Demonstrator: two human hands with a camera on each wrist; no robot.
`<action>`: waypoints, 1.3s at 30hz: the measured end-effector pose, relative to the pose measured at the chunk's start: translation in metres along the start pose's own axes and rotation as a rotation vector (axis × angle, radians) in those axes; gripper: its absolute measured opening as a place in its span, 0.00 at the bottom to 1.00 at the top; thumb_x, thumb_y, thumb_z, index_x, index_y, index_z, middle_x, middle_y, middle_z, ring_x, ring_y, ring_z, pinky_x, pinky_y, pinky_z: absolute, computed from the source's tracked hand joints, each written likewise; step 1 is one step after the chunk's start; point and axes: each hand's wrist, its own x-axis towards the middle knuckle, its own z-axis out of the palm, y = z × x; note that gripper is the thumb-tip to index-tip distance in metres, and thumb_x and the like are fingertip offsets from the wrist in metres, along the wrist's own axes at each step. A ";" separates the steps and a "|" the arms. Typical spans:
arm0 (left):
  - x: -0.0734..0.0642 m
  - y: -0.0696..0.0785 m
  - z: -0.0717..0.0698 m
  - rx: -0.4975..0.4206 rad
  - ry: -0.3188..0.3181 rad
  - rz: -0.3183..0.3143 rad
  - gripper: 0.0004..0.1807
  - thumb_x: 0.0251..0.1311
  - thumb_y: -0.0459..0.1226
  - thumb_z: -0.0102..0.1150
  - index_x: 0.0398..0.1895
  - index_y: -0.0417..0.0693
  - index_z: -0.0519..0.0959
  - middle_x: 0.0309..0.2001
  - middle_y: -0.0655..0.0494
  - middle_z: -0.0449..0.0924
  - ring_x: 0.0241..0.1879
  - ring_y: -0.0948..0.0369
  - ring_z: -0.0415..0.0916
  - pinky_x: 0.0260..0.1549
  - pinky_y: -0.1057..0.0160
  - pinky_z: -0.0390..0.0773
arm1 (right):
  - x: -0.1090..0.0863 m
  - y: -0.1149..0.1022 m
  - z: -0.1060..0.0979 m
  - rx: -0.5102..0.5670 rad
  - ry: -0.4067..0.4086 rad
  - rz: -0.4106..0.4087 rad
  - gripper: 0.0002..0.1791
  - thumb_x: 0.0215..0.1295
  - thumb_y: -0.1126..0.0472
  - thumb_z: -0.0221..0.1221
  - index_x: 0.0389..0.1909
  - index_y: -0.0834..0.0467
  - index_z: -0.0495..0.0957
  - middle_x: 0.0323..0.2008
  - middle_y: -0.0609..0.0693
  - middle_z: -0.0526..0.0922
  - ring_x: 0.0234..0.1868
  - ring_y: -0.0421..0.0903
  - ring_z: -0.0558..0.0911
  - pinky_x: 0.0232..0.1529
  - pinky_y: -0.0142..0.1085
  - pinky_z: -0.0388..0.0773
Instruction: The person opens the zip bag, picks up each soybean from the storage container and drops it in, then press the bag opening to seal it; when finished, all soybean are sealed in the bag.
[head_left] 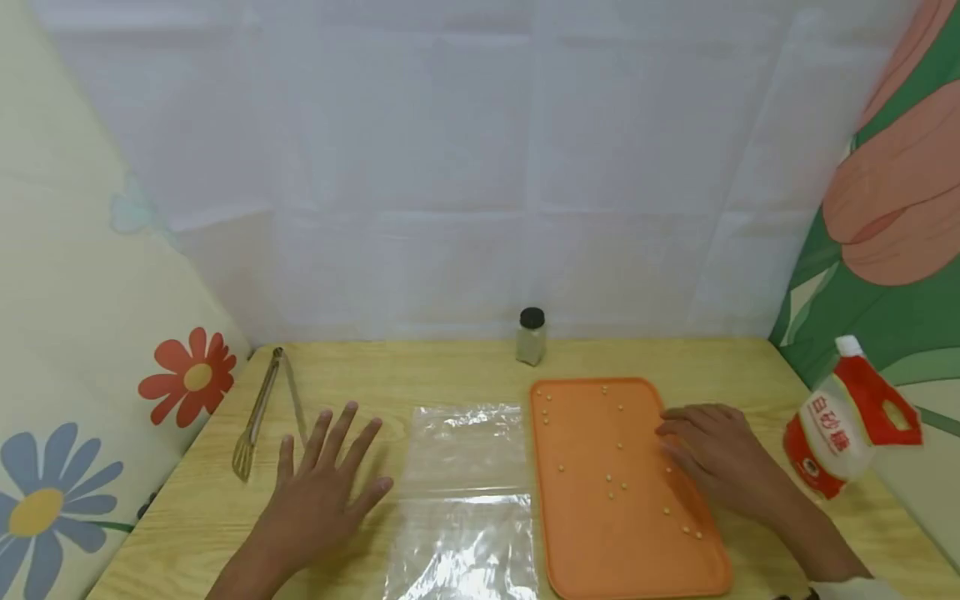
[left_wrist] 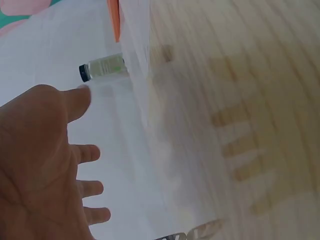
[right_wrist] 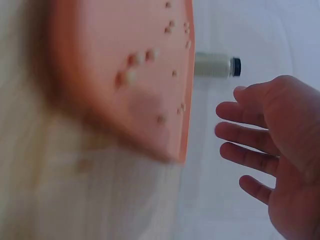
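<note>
My left hand [head_left: 318, 492] hovers over the table, fingers spread and straight, holding nothing. Between it and the orange tray lies a clear plastic bag [head_left: 468, 467], flat on the wood with a seam across its middle. My right hand [head_left: 716, 450] is over the right rim of the orange tray [head_left: 592, 550], its fingers loosely bent and nothing in them. Several small pale round beans or beads [head_left: 609, 477] are scattered over the tray. In the right wrist view the right hand's fingers [right_wrist: 245, 132] are apart from the tray [right_wrist: 110, 75].
Metal tongs [head_left: 258, 417] lie at the far left. A small jar with a black lid [head_left: 531, 337] stands at the back, near the white cloth [head_left: 420, 167]. On the right is a red and white spouted sugar pouch [head_left: 836, 425], close beside my right forearm.
</note>
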 end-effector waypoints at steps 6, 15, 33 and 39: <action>-0.004 0.009 0.009 0.003 -0.023 0.077 0.42 0.66 0.61 0.57 0.78 0.56 0.59 0.80 0.46 0.44 0.76 0.39 0.42 0.64 0.25 0.46 | 0.056 -0.026 0.021 0.110 -0.034 -0.072 0.05 0.69 0.58 0.65 0.43 0.49 0.84 0.42 0.41 0.84 0.49 0.49 0.80 0.53 0.57 0.69; -0.012 0.030 0.018 -0.031 -0.183 0.125 0.42 0.64 0.63 0.57 0.77 0.57 0.62 0.78 0.46 0.49 0.76 0.41 0.45 0.67 0.29 0.46 | 0.118 -0.049 0.053 0.250 -0.146 -0.076 0.07 0.73 0.57 0.61 0.47 0.52 0.84 0.44 0.43 0.84 0.47 0.49 0.79 0.53 0.55 0.71; -0.020 0.036 0.017 -0.053 -0.239 0.138 0.40 0.68 0.60 0.54 0.77 0.53 0.60 0.78 0.42 0.51 0.75 0.39 0.46 0.66 0.28 0.48 | 0.173 -0.089 0.103 0.191 -0.261 0.071 0.02 0.70 0.59 0.62 0.39 0.51 0.82 0.37 0.43 0.79 0.40 0.44 0.78 0.42 0.43 0.78; -0.019 0.035 0.014 -0.090 -0.273 0.109 0.41 0.67 0.60 0.56 0.77 0.53 0.60 0.78 0.42 0.49 0.76 0.39 0.45 0.65 0.27 0.48 | 0.177 -0.093 0.102 0.172 -0.238 0.044 0.07 0.67 0.62 0.59 0.30 0.48 0.78 0.29 0.38 0.76 0.31 0.38 0.74 0.37 0.41 0.76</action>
